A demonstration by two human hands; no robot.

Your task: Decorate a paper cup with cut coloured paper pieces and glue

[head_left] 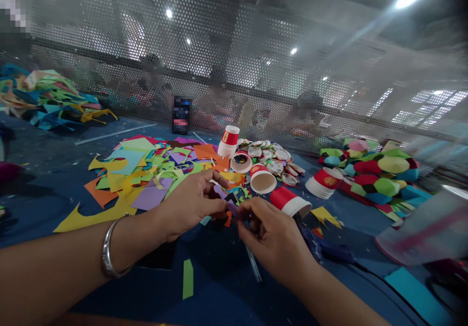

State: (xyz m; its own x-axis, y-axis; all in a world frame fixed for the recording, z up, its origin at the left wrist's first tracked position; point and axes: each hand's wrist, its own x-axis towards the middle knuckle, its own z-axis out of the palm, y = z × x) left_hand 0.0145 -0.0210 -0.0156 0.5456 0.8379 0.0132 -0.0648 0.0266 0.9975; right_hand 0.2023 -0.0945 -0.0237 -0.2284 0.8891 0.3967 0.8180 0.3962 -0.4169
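Perforated metal screening (204, 38) backs a dark blue table (226, 294) strewn with cut paper. At centre, between both hands, is a small purple paper strip (232, 209). Left hand (192, 199): thumb and bent fingers close on one end. Right hand (268, 228): thumb and forefinger pinch the other, remaining fingers curled and partly hidden. Work on this strip appears unfinished; whether it is folded or joined cannot be told. Beyond lie a broad spread of loose coloured paper (126, 163), seemingly unused, and several red-and-white paper cups (263, 182). At right, a multicoloured patchwork pile (393, 165) looks further advanced, perhaps completed pieces.
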